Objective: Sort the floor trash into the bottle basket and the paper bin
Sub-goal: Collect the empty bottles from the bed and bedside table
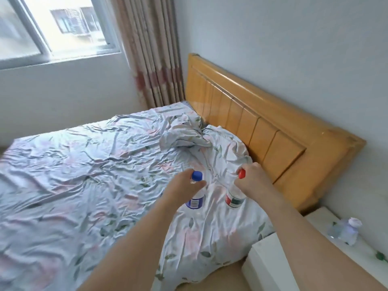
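Note:
My left hand (184,185) grips the neck of a clear plastic bottle with a blue cap and blue label (195,200). My right hand (253,180) grips the neck of a second clear bottle with a red cap and a red and green label (234,198). Both bottles hang upright above the bed, side by side and apart. Neither the bottle basket nor the paper bin is in view.
A bed with a rumpled floral sheet (84,175) fills the left and middle, its wooden headboard (262,127) against the right wall. A white nightstand (273,265) with a small clear bottle-like object (346,229) stands at lower right. A window (54,28) and curtain (151,55) lie behind.

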Tool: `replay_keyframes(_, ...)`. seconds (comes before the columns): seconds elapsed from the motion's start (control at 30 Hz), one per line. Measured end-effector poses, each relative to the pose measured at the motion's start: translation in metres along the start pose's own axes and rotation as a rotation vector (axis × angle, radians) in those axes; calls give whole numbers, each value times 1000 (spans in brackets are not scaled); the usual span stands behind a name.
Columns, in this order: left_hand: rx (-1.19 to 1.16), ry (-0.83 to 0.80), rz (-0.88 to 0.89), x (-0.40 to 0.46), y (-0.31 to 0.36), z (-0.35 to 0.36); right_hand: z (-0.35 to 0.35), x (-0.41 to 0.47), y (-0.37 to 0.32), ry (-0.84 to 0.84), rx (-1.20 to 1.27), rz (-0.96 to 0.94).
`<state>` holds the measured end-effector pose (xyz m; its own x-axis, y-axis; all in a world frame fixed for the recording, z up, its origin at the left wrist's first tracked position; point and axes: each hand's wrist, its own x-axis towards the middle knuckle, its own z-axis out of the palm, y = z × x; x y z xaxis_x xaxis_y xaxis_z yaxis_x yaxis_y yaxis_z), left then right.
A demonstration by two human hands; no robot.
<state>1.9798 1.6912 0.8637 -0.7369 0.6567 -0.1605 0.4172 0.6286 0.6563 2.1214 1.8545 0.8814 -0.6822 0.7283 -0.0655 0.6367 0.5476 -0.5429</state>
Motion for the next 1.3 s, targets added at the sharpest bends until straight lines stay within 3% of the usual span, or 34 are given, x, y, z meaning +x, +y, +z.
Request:
replay_keyframes(0.37,-120,226,-233,-122,-233,-203,157,-76,-255,-180,75,-311)
replay_keyframes(0.47,-216,374,-301,-177,-318,-269,216,-116,-346,-246,118,-411)
replay_keyframes(0.8,-290,524,-373,-230,-449,-387,313,-156,-505,-346,116,-570)
replay_keyframes(1.3,-239,622,-451,-216,-606,-560,456,-130,-743,-440,184,-719)
